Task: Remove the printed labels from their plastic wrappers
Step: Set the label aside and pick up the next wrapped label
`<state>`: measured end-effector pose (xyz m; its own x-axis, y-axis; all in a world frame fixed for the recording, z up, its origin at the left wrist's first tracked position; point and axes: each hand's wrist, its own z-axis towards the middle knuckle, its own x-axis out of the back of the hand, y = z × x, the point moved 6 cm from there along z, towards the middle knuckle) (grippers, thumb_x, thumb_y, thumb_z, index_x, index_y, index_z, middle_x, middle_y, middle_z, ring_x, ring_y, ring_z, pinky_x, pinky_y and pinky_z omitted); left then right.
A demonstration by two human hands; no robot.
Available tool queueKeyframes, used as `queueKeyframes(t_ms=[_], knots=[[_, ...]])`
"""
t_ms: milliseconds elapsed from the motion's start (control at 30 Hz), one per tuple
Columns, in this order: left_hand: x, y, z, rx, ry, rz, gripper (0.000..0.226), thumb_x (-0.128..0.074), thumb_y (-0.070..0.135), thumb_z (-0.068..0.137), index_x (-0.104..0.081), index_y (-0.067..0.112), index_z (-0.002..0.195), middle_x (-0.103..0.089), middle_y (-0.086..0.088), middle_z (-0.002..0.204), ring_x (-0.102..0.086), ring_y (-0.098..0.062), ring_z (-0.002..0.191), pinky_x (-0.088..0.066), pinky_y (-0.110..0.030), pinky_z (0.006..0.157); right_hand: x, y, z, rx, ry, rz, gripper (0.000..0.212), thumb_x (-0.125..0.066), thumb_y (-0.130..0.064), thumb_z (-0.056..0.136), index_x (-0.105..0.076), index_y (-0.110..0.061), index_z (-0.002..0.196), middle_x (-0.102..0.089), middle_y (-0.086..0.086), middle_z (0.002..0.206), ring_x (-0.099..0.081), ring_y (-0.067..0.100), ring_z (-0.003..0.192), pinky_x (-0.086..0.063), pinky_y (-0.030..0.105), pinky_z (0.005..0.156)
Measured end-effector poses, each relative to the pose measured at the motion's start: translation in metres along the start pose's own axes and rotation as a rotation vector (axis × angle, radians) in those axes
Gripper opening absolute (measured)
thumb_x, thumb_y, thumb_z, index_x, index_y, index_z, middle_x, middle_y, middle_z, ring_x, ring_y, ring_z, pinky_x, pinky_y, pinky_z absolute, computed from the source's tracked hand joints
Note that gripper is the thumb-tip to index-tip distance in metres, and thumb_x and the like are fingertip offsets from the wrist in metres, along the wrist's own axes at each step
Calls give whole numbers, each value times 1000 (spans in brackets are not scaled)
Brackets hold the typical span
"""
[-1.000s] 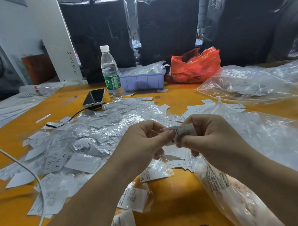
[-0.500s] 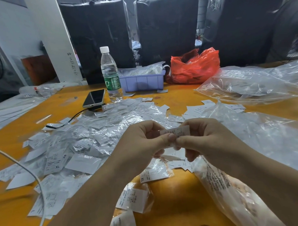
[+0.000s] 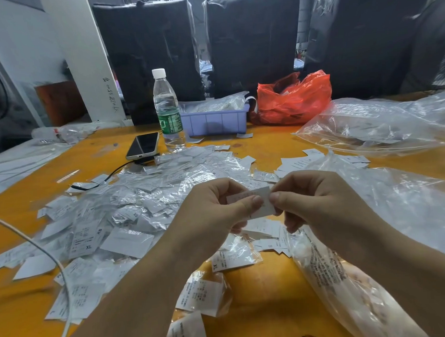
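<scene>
Left hand [image 3: 213, 214] and right hand [image 3: 316, 203] both pinch one small white printed label [image 3: 253, 201] — thumbs closed on it — above the orange table [image 3: 266, 287]; one clear water bottle [image 3: 167, 112] beyond.

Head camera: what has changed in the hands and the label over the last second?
Little has changed. Both hands, left and right, still pinch the same label between thumbs and fingers above the pile; the label has tilted slightly and sits a bit lower. The bottle, phone and red bag stayed put.
</scene>
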<state>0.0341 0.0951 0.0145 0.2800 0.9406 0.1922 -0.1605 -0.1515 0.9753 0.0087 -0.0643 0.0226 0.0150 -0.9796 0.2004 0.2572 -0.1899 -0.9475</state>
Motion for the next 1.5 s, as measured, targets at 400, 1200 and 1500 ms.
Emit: queueKeyframes(t_ms=[400, 1200, 1500], knots=[[1, 0, -1, 17, 25, -26, 39, -77, 37, 63, -70, 7, 87, -73, -8, 80, -66, -14, 64, -54, -21, 57, -10, -5, -6, 99, -53, -137, 15, -66, -8, 86, -74, -18, 78, -67, 4, 65, -60, 13, 52, -50, 23, 51], [1, 0, 1, -42, 31, 32, 21, -62, 25, 94, -71, 25, 75, -70, -4, 80, -68, -22, 83, -57, -32, 73, -5, -3, -5, 141, 22, -318, 21, -60, -17, 93, -72, -34, 90, -68, -12, 74, -55, 13, 58, -50, 31, 51], [5, 1, 2, -65, 61, 80, 18, -63, 31, 92, -71, 29, 76, -66, 3, 76, -62, -10, 76, -46, -22, 67, -7, -5, -5, 167, 6, -317, 25, -61, -14, 92, -72, -36, 86, -67, -18, 73, -53, 10, 55, -46, 23, 47]])
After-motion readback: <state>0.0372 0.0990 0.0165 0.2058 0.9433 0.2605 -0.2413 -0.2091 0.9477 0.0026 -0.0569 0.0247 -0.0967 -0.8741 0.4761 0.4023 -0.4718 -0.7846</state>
